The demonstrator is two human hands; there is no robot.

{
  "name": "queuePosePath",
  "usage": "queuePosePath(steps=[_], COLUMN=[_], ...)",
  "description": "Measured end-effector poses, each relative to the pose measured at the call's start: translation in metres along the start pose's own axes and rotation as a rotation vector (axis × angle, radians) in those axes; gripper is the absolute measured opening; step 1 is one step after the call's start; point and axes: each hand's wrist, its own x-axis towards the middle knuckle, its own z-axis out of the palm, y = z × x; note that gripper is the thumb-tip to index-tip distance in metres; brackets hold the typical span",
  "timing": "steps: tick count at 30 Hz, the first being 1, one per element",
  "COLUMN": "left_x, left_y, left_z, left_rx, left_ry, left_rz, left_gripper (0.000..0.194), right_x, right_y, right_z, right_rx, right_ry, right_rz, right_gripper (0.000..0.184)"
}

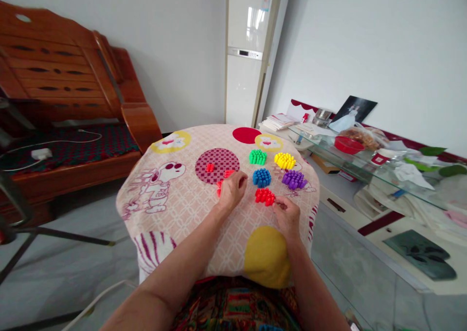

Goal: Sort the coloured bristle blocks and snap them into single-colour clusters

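My left hand (233, 191) is over the middle of the table, its fingers curled in a pinch; whatever they hold is hidden. Loose small red plastic pieces (228, 173) lie beside and partly behind it, with a separate red pair (210, 167) farther left. My right hand (287, 215) is closed, its fingertips at the right edge of a cluster of upright red pieces (264, 196); I cannot make out what is between them. Behind that cluster stand groups of blue pieces (261, 177), purple pieces (294, 179), green pieces (258, 156) and yellow pieces (285, 160).
A patterned cloth (197, 233) covers the round table. To the right is a glass-topped cabinet (365, 175) with a red bowl (349, 145), papers and bags. A wooden bench (65, 78) stands at left, and a white air conditioner (243, 82) at the back.
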Motion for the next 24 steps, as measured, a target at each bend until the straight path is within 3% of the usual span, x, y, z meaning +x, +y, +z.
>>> queuePosePath(steps=[2, 4, 10, 17, 24], left_x=[0.017, 0.03, 0.041, 0.036, 0.023], left_y=[-0.017, -0.034, -0.056, -0.044, -0.004], left_z=[-0.013, -0.02, -0.018, -0.012, -0.012], left_rx=[0.099, 0.203, 0.372, 0.286, -0.068], left_ry=[0.065, 0.052, -0.191, -0.111, -0.041], left_rz=[-0.08, -0.144, -0.275, -0.23, -0.031], left_gripper=[0.017, 0.019, 0.016, 0.035, 0.035], right_x=[0.0, 0.001, 0.001, 0.001, 0.0], right_y=[0.002, 0.004, 0.004, 0.003, 0.006], right_z=[0.0, 0.001, 0.001, 0.0, 0.001], right_rx=[0.018, 0.021, 0.018, 0.004, 0.003], right_ry=[-0.008, -0.009, -0.004, 0.008, 0.018], right_rz=[0.007, 0.009, 0.018, 0.022, 0.008], right_gripper=[0.022, 0.022, 0.023, 0.025, 0.025])
